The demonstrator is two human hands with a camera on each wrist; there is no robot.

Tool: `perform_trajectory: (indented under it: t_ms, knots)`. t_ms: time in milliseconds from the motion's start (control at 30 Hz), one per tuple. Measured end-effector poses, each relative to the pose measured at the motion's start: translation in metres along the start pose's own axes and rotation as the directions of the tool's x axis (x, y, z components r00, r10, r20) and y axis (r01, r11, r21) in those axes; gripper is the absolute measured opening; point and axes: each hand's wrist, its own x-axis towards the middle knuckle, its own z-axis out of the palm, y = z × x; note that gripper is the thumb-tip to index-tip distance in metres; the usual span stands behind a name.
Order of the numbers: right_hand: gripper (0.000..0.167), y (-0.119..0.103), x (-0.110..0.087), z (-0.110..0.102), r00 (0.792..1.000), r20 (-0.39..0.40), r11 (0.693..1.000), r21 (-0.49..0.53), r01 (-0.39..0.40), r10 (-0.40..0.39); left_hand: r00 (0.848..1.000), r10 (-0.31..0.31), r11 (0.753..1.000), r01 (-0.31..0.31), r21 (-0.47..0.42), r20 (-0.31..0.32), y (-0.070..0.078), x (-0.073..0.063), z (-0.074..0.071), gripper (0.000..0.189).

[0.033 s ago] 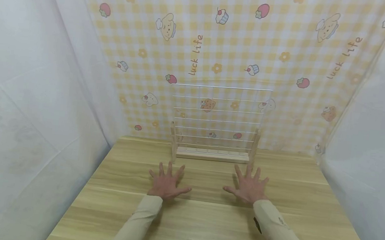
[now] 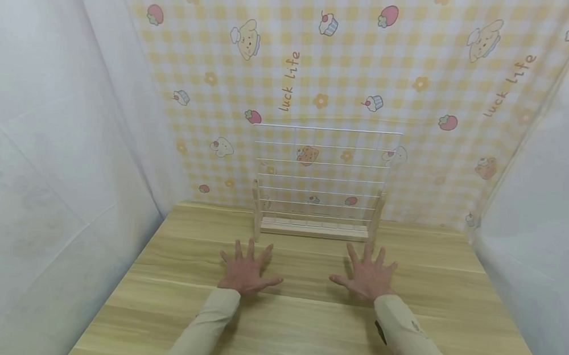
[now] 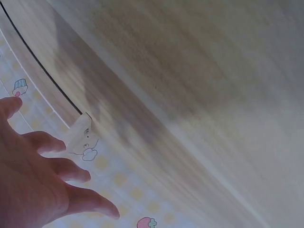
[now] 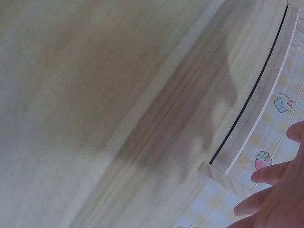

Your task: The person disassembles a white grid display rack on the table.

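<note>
"Head view?"
"Two hands, left hand (image 2: 246,272) and right hand (image 2: 369,278), spread wide, nothing held. One wire-grid rack (image 2: 321,178) with two wooden side posts (image 2: 256,203) stands just beyond, at the tabletop's (image 2: 300,330) back. Apparently a ready pose; taking hold would call for curled fingers."
"Left wrist?"
"Fingers splayed, gripping nothing."
"Right wrist?"
"Fingers apart, none curled round anything."

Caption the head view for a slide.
Left hand and right hand, spread wide over a wood-grain tabletop, before a wood-based wire rack.
</note>
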Motion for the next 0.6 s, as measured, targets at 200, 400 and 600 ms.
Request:
perform_trajectory:
  t_ms: [200,400,600]
  knots:
    - [0.107,0.0,0.002,-0.003,0.999,0.036,1.0,0.024,-0.01,0.009,1.0,-0.024,1.0,0.024,0.015,0.015,-0.001,0.003,0.0,0.093]
    - [0.109,0.005,0.006,-0.005,0.997,0.079,0.997,0.073,-0.033,0.027,1.0,-0.021,1.0,0.021,-0.011,0.021,-0.003,0.006,-0.004,0.094]
    - [0.108,0.011,0.009,-0.009,0.996,0.084,0.993,0.102,-0.052,0.044,1.0,-0.025,0.999,0.026,-0.036,0.016,-0.006,0.004,-0.012,0.096]
